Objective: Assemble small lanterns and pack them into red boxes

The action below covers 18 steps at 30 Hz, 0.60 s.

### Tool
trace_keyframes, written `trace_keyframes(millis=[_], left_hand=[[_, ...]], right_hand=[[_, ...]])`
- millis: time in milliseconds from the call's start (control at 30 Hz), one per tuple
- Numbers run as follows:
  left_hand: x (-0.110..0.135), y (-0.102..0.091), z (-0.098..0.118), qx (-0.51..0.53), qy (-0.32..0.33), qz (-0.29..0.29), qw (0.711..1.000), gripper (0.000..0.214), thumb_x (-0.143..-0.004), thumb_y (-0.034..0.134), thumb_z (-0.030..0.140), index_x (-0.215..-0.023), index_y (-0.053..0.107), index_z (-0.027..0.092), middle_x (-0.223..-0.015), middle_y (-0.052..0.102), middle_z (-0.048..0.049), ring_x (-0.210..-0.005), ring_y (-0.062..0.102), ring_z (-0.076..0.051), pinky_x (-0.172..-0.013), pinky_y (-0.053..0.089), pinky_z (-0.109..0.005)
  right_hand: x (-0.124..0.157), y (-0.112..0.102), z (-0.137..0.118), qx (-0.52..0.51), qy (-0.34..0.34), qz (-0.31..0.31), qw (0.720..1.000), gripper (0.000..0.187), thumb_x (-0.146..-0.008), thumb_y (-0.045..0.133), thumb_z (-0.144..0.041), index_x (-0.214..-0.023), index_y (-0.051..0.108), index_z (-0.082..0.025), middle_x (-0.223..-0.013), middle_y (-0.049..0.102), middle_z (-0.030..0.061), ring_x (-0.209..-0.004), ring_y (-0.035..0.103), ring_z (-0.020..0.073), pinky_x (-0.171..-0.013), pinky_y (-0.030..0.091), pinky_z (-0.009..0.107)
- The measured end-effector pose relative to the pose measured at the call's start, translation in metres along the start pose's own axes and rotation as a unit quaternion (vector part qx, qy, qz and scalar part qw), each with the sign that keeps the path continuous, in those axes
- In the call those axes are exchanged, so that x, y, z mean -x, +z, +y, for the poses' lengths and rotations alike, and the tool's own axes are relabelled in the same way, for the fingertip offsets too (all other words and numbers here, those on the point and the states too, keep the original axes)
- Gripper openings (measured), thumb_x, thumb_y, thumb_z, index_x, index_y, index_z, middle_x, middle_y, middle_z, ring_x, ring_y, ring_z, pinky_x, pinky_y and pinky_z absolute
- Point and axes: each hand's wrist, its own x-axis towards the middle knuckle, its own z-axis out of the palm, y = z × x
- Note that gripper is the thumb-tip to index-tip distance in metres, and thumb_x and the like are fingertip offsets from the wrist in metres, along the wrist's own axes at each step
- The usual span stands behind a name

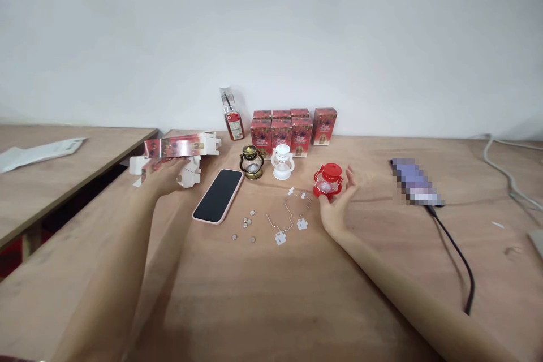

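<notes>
At the left, my left hand is in among opened red and white cardboard boxes. A box panel and blur hide most of its fingers, so its grip is unclear. My right hand is beside a small red lantern. Its thumb touches the lantern's lower front, while the other fingers spread apart on the right side. A white lantern and a bronze-coloured lantern stand upright to the left of the red one.
Several red boxes and a bottle stand by the wall. In front lie a phone, several button cells, bent wires and white tags. Another phone with a black cable lies right.
</notes>
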Motion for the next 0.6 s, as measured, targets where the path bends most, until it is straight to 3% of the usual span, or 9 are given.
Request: trace_keyframes(millis=[67, 133, 233, 300, 467, 533, 600], left_hand=[[0.003, -0.002, 0.004, -0.028, 0.007, 0.010, 1.000, 0.056, -0.080, 0.052, 0.026, -0.133, 0.036, 0.012, -0.138, 0.045, -0.0167, -0.120, 0.046, -0.032, -0.101, 0.020, -0.053], [0.008, -0.002, 0.009, -0.068, 0.027, 0.025, 0.997, 0.049, -0.084, 0.048, 0.029, -0.130, 0.039, 0.013, -0.137, 0.046, -0.0170, -0.120, 0.046, -0.033, -0.101, 0.022, -0.052], [0.021, 0.001, 0.017, -0.093, 0.049, 0.057, 0.993, 0.043, -0.085, 0.047, 0.032, -0.123, 0.045, 0.013, -0.137, 0.045, -0.0196, -0.121, 0.046, -0.034, -0.102, 0.025, -0.048], [0.034, -0.001, 0.023, -0.071, 0.034, 0.094, 0.992, 0.040, -0.086, 0.045, 0.034, -0.120, 0.046, 0.014, -0.135, 0.047, -0.0191, -0.121, 0.046, -0.035, -0.101, 0.028, -0.047], [0.073, -0.023, 0.046, -0.025, -0.002, 0.227, 0.974, 0.043, -0.088, 0.044, 0.042, -0.122, 0.038, 0.016, -0.136, 0.046, -0.0156, -0.125, 0.043, -0.034, -0.099, 0.034, -0.047], [0.088, -0.029, 0.065, -0.043, 0.018, 0.281, 0.959, 0.041, -0.087, 0.049, 0.042, -0.119, 0.038, 0.019, -0.130, 0.050, -0.0141, -0.119, 0.049, -0.032, -0.095, 0.038, -0.046], [0.099, -0.029, 0.091, -0.073, 0.086, 0.365, 0.924, 0.038, -0.084, 0.056, 0.039, -0.115, 0.040, 0.023, -0.120, 0.056, -0.0131, -0.106, 0.057, -0.029, -0.086, 0.043, -0.043]], right_hand=[[0.006, -0.002, -0.006, 0.014, -0.155, -0.018, 0.988, 0.074, -0.060, 0.055, -0.008, -0.129, 0.031, -0.023, -0.140, 0.029, 0.0110, -0.137, 0.024, 0.0299, -0.111, 0.020, 0.058], [0.016, -0.002, -0.013, 0.003, -0.298, -0.044, 0.954, 0.070, -0.059, 0.056, -0.005, -0.122, 0.038, -0.029, -0.133, 0.035, 0.0054, -0.133, 0.031, 0.0282, -0.112, 0.021, 0.058], [0.030, 0.001, -0.021, -0.015, -0.438, -0.069, 0.896, 0.056, -0.058, 0.055, -0.001, -0.103, 0.049, -0.034, -0.121, 0.044, -0.0025, -0.121, 0.043, 0.0214, -0.112, 0.027, 0.052], [0.035, 0.002, -0.023, -0.014, -0.469, -0.082, 0.879, 0.051, -0.059, 0.055, 0.000, -0.095, 0.052, -0.035, -0.114, 0.049, -0.0041, -0.116, 0.048, 0.0197, -0.111, 0.030, 0.051], [0.034, 0.002, -0.026, -0.023, -0.433, -0.143, 0.890, 0.056, -0.065, 0.052, -0.001, -0.107, 0.049, -0.038, -0.108, 0.057, -0.0038, -0.110, 0.054, 0.0188, -0.108, 0.030, 0.052], [0.031, 0.003, -0.030, -0.019, -0.441, -0.186, 0.878, 0.055, -0.068, 0.050, -0.003, -0.113, 0.047, -0.035, -0.109, 0.060, -0.0011, -0.108, 0.056, 0.0188, -0.103, 0.037, 0.048], [0.028, 0.003, -0.035, -0.008, -0.463, -0.238, 0.854, 0.052, -0.072, 0.048, -0.006, -0.120, 0.044, -0.028, -0.102, 0.065, 0.0023, -0.098, 0.060, 0.0190, -0.093, 0.045, 0.044]])
